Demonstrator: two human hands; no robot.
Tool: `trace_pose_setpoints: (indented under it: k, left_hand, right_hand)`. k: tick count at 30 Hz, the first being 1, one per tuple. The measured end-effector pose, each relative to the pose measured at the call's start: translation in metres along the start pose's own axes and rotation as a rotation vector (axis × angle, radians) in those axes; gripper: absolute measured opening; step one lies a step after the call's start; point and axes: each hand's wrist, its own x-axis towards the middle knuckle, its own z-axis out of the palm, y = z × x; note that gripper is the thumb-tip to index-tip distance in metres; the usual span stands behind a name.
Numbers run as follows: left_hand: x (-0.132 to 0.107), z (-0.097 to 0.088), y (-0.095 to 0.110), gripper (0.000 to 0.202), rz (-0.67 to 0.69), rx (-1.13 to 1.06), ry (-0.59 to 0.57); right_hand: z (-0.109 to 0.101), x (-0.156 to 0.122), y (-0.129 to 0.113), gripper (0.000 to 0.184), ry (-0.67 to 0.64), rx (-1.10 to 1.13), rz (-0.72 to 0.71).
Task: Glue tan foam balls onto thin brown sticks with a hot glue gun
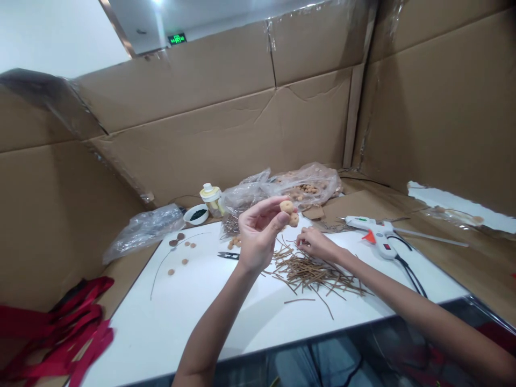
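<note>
My left hand (258, 236) is raised over the table, its thumb and fingers pinching small tan balls (287, 207); two show, one above the other, with small dark marks on them. Lower and to the right, my right hand (316, 243) is at the back edge of a pile of thin brown sticks (310, 271). Its fingers are curled together, and whatever is between them is too small to make out. Black-handled thread snips (228, 256) lie left of the pile, with a few loose tan balls (234, 243) just behind them.
A white glue gun (377, 234) with its cable lies at right. Behind stand plastic bags of tan balls (308, 188), a bottle (212, 200) and a white bowl (196, 214) of dark bits. A thin wire (158, 269) lies at left. Cardboard walls (226, 140) enclose the table.
</note>
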Motion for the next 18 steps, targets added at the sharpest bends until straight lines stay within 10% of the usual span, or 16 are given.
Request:
trace_pose_setpoints:
  k: [11, 18]
  left_hand:
    - [0.001, -0.004, -0.001, 0.024, -0.043, 0.020, 0.033]
    - [0.003, -0.005, 0.003, 0.021, -0.091, -0.017, 0.007]
  right_hand:
    - [0.004, 0.006, 0.010, 0.017, -0.049, 0.095, -0.051]
    - [-0.010, 0.020, 0.013, 0.019, 0.144, 0.371, -0.025]
